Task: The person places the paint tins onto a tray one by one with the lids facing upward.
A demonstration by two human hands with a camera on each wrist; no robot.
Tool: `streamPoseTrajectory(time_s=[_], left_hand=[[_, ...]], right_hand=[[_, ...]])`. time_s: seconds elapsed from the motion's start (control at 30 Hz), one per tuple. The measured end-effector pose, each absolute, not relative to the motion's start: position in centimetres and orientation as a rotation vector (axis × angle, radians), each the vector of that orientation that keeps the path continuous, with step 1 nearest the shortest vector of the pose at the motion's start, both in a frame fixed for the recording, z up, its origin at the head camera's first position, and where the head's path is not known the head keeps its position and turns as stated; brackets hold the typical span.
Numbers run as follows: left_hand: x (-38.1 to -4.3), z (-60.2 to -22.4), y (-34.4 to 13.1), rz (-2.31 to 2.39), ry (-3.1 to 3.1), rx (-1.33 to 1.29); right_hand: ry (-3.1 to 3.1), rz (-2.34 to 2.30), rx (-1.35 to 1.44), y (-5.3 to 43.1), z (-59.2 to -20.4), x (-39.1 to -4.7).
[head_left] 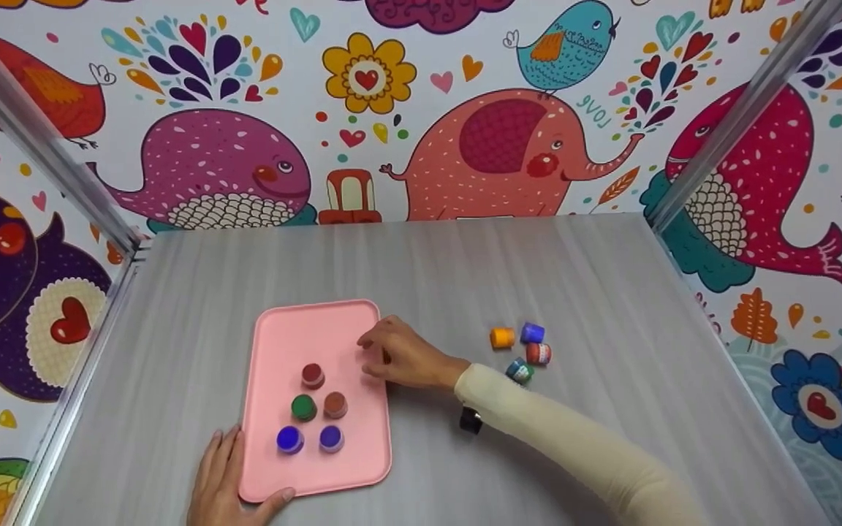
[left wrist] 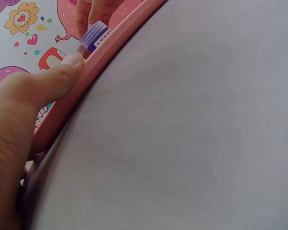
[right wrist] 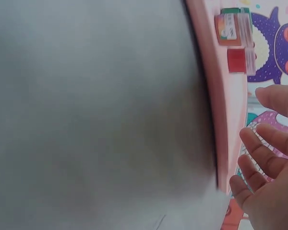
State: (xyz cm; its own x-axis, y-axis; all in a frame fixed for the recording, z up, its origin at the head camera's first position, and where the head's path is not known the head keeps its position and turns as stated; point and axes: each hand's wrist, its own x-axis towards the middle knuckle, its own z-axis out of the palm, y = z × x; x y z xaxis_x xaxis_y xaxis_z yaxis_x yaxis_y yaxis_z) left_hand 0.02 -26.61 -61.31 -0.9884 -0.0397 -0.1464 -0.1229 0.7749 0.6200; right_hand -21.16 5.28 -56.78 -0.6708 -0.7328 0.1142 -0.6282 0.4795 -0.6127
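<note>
A pink tray lies on the table with several small paint jars standing on it. My left hand holds its near left corner, thumb on the rim and fingers along the left side. Over the tray's right edge is my right hand, fingers loosely bent and spread, nothing in them. Nearest to that hand stand a dark red jar and a brown-orange jar. A green jar is beside them, with a blue jar and a purple jar closer to me.
Right of the tray, an orange jar, a blue-purple jar, a red jar and a teal-green jar sit on the grey table. Metal posts and cartoon-printed walls border the table.
</note>
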Motion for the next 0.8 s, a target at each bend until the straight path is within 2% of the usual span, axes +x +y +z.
streamPoseTrajectory(time_s=[0.8], left_hand=[[-0.2, -61.1, -26.8, 0.977, 2.811, -0.140]], right_hand=[[2.670, -1.158, -1.029, 15.9, -55.6, -22.8]])
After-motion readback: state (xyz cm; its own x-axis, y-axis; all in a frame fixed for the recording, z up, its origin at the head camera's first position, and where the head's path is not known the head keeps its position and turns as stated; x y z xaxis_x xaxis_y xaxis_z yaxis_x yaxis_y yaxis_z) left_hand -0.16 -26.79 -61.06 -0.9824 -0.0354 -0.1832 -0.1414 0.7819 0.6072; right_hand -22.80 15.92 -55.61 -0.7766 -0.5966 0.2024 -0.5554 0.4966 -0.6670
